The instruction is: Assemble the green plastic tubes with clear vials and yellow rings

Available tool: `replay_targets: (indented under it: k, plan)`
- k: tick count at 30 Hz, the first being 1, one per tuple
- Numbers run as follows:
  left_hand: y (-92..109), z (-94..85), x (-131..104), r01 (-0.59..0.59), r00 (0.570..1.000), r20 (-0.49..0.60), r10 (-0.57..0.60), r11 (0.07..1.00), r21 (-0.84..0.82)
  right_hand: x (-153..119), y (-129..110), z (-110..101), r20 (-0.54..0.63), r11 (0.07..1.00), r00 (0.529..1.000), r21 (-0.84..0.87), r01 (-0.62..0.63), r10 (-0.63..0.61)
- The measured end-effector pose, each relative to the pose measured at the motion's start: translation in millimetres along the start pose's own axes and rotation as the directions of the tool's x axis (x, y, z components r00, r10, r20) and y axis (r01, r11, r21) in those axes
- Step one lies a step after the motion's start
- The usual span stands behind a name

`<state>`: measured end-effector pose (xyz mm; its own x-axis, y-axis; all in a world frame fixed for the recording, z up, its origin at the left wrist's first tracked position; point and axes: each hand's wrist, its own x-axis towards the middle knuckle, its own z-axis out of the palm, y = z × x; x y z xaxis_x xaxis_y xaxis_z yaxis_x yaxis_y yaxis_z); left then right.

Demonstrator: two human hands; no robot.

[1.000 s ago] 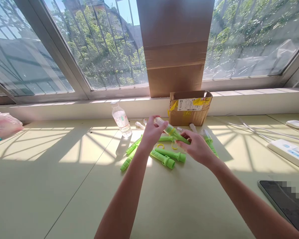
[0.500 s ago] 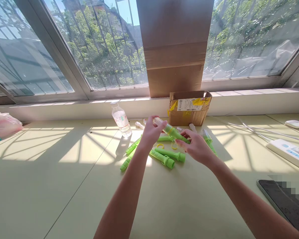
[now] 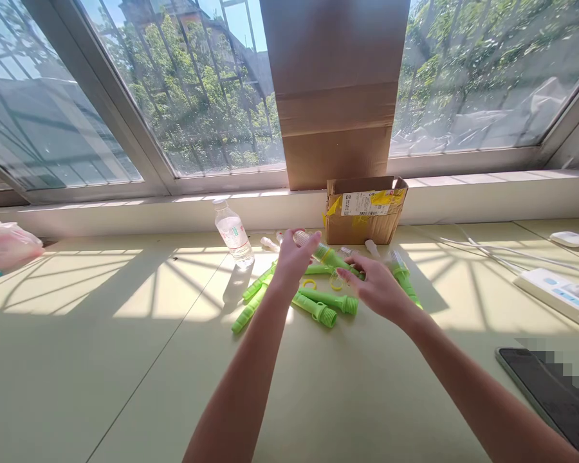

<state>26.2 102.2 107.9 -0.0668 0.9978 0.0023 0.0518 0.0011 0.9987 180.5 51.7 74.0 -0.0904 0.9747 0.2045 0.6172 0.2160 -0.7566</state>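
Between my two hands is a green tube with a clear ribbed cap [image 3: 332, 259], held tilted above the table. My left hand [image 3: 292, 256] is closed round the clear end at the upper left. At the lower right, the fingers of my right hand [image 3: 377, 283] grip the green handle. Below lie several loose green handles [image 3: 321, 312], some with threaded open ends. Two yellow rings [image 3: 309, 283] rest among them. Another green tube with a clear cap [image 3: 405, 284] lies right of my right hand. Small white pieces [image 3: 269, 244] lie behind, partly hidden by my hands.
A water bottle [image 3: 233, 235] stands left of the pile. An opened cardboard box [image 3: 364, 222] sits behind, against the sill. On the right are a power strip [image 3: 557, 289] with cables and a phone [image 3: 545, 392]. A pink plastic bag [image 3: 9, 244] lies far left.
The green tube and both hands have shifted very slightly left in the picture, as has the whole view. Both hands keep their hold on the tube.
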Motion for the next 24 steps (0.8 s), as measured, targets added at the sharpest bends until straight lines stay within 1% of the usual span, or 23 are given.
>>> replay_targets:
  k: [2,3,5,7,9,11,14,16,17,18,19,20,21,22,23,24]
  plan:
    - [1.1,3.8,-0.6,0.059,0.997,-0.033,-0.065,0.986,-0.158,-1.6,-2.3,2.4,-0.078,0.995,0.996,-0.093,0.04,-0.047]
    - [1.4,5.5,-1.0,0.089,0.994,-0.036,-0.102,0.961,-0.261,-2.8,-3.5,4.5,-0.113,0.986,0.99,-0.155,0.063,-0.081]
    - [1.4,8.0,-1.3,0.127,0.987,-0.026,-0.156,0.878,-0.462,-6.0,-5.7,10.2,-0.163,0.955,0.975,-0.278,0.101,-0.15]
    - [0.1,9.0,-1.0,0.123,0.984,-0.029,-0.176,0.787,-0.604,-9.4,-7.9,17.2,-0.161,0.929,0.971,-0.351,0.114,-0.179]
    - [-2.1,9.2,-0.1,0.097,0.981,-0.061,-0.186,0.733,-0.674,-12.2,-10.0,24.2,-0.122,0.933,0.977,-0.337,0.123,-0.173]
    - [-4.7,9.2,1.1,0.082,0.976,-0.092,-0.2,0.717,-0.692,-14.0,-11.8,30.1,-0.079,0.962,0.987,-0.245,0.119,-0.142]
    - [-8.0,9.7,2.9,0.081,0.973,-0.101,-0.208,0.715,-0.694,-14.2,-12.4,35.1,-0.021,0.997,0.997,0.001,0.076,-0.076]
    - [-9.3,9.9,3.7,0.09,0.976,-0.081,-0.203,0.712,-0.697,-13.0,-11.0,34.5,0.051,0.975,0.999,0.222,-0.003,-0.008]
    - [-9.6,9.6,3.9,0.102,0.978,-0.06,-0.2,0.708,-0.699,-12.3,-10.1,32.8,0.126,0.936,0.991,0.342,-0.081,0.039]
    - [-9.5,8.9,4.1,0.121,0.98,-0.028,-0.198,0.701,-0.703,-11.6,-9.3,30.2,0.236,0.87,0.968,0.456,-0.188,0.086]
    - [-9.1,7.8,4.2,0.147,0.981,0.016,-0.193,0.689,-0.71,-11.0,-8.8,26.9,0.365,0.775,0.923,0.547,-0.317,0.12]
    - [-8.4,6.3,4.3,0.173,0.981,0.068,-0.181,0.672,-0.72,-10.6,-8.7,23.3,0.51,0.66,0.85,0.596,-0.457,0.128]
    - [-7.3,4.4,4.3,0.198,0.979,0.123,-0.16,0.651,-0.733,-10.4,-9.1,19.8,0.629,0.539,0.772,0.619,-0.571,0.095]
    - [-6.0,2.2,4.4,0.219,0.976,0.178,-0.129,0.629,-0.746,-10.4,-10.2,16.9,0.695,0.446,0.717,0.628,-0.638,0.047]
    - [-4.5,-0.1,4.4,0.23,0.971,0.222,-0.09,0.609,-0.759,-10.7,-11.9,14.9,0.712,0.392,0.702,0.642,-0.659,0.012]
    - [-2.9,-2.1,4.3,0.231,0.966,0.253,-0.048,0.596,-0.769,-11.1,-13.9,14.0,0.71,0.372,0.704,0.655,-0.658,-0.006]
